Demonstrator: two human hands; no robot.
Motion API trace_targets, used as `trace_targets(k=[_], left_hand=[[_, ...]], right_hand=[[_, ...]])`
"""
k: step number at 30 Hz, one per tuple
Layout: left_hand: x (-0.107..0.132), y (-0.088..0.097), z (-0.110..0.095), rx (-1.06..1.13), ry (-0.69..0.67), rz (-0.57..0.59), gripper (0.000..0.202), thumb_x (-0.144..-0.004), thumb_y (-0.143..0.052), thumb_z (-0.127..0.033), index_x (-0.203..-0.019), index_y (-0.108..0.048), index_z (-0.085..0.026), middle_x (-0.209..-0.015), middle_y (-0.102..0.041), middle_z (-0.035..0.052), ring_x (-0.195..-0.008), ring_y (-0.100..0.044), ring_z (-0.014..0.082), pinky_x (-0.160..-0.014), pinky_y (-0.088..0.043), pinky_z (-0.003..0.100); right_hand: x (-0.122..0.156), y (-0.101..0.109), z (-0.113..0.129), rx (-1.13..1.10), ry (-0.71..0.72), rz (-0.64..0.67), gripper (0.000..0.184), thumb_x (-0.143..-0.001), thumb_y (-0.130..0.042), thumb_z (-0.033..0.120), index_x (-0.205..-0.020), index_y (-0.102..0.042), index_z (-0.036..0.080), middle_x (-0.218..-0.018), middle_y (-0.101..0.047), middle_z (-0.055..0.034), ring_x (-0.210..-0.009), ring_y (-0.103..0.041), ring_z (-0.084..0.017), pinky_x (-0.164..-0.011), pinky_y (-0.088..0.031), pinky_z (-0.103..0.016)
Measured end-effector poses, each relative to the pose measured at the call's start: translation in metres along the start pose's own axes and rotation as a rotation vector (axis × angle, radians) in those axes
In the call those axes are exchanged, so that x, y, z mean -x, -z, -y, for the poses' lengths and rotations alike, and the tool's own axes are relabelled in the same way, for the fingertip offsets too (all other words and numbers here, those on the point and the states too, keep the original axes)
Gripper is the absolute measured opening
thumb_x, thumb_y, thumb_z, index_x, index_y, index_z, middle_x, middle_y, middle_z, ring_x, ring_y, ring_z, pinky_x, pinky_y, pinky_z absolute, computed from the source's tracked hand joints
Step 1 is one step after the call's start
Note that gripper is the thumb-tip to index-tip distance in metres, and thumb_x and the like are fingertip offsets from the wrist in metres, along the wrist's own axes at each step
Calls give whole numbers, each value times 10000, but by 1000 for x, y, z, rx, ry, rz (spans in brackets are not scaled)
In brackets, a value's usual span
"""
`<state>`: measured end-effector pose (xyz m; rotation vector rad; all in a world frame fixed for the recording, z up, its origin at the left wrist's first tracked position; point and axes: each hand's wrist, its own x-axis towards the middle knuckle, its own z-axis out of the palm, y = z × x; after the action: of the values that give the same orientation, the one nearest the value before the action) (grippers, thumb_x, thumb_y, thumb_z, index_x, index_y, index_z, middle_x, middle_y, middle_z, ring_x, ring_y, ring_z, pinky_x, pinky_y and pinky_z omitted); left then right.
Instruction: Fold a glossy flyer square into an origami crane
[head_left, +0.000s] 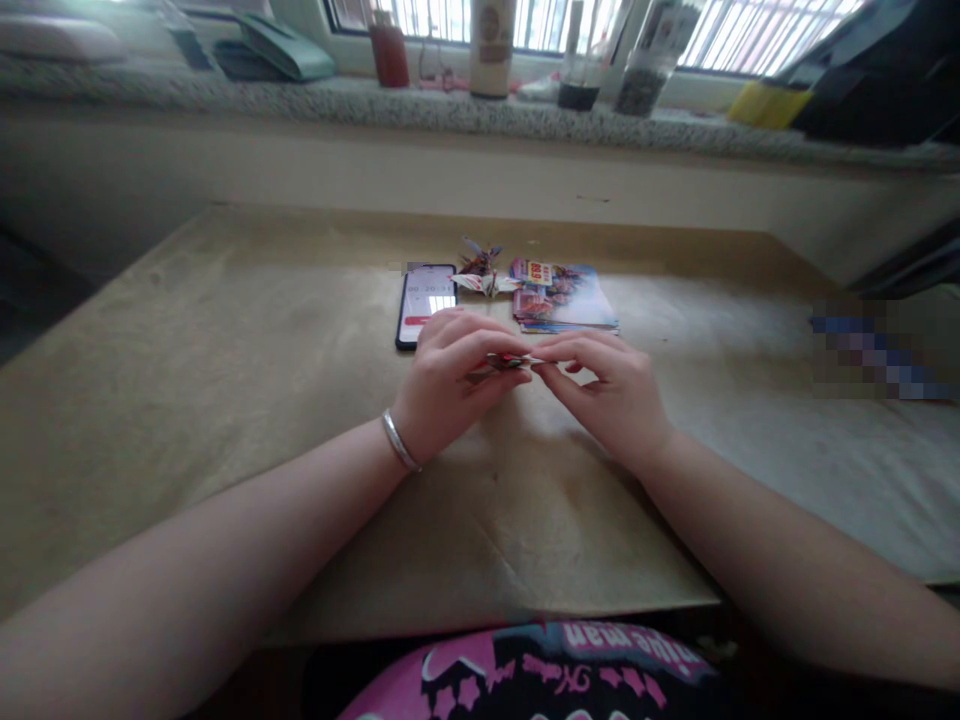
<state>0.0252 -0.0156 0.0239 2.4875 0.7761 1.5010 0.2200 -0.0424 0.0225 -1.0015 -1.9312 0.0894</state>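
Between my two hands is a small piece of folded printed paper (507, 361), mostly covered by fingers. My left hand (457, 362), with a silver bangle at the wrist, pinches its left part. With thumb and fingertips, my right hand (604, 375) grips the paper's pale right end. Just beyond stand folded paper cranes: a whitish one (489, 284) in front and a darker one (480, 258) behind. A stack of colourful printed sheets (566, 295) lies past my right hand. Partly behind my left hand rests a phone (426, 300) showing a running-time display.
The brown tabletop (247, 380) reaches to the wall under a speckled stone sill (337, 105). On the sill stand a red bottle (388, 50), a cream bottle (491, 50), several other containers and a teal case (285, 48). A blurred-out object (885, 355) lies at the right.
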Motion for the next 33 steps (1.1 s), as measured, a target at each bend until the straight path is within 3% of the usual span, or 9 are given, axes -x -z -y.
trace_targets(k=[12, 20, 33], left_hand=[[0, -2, -4, 121, 46, -84, 58, -810, -709, -240, -867, -719, -235, -825, -702, 11, -859, -626, 149, -859, -478, 338], [2, -2, -1, 188, 51, -71, 110, -849, -665, -231, -936, -721, -269, -854, -706, 9, -886, -626, 146, -869, -485, 337], [-3, 2, -6, 79, 9, -48, 27, -845, -665, -237, -837, -688, -225, -847, -715, 7, -885, -630, 150, -886, -479, 350]], right_hand=[[-1, 0, -1, 17, 57, -28, 78, -829, -645, 190, -875, -680, 243, -882, -737, -19, -851, -676, -163, -784, -538, -326], [-1, 0, 0, -40, 3, -47, 73, -815, -663, 203, -874, -675, 245, -883, -729, -18, -840, -662, -163, -704, -534, -308], [-3, 6, 3, 41, 126, -69, 79, -793, -675, 165, -817, -682, 240, -851, -726, -24, -801, -652, -169, -760, -520, -337]])
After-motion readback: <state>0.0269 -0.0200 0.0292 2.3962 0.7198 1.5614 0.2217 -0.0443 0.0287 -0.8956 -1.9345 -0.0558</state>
